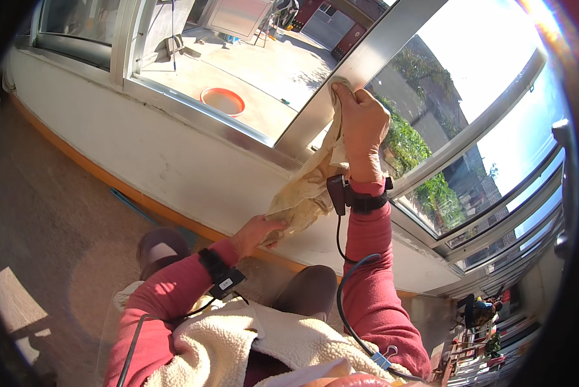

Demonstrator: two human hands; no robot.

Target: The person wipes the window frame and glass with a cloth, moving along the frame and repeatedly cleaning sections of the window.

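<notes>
A pale yellow, crumpled cloth (305, 191) stretches between my two hands. High on the window, my right hand (365, 118) grips the cloth's upper end and presses it against a wide aluminium window post (350, 65). The cloth's lower end is pinched in my left hand (258, 236), in front of the white wall under the sill. My left thumb shows on top of the cloth; the other fingers are partly hidden beneath it. Black straps with small devices and cables circle both my wrists.
The aluminium window sill (200, 116) runs along the white low wall (159, 159). Outside, an orange-red basin (223, 101) stands on the paved yard. A teal strip-like object (132, 205) lies on the floor by the wall. Furniture and plants (492, 346) are at the far right.
</notes>
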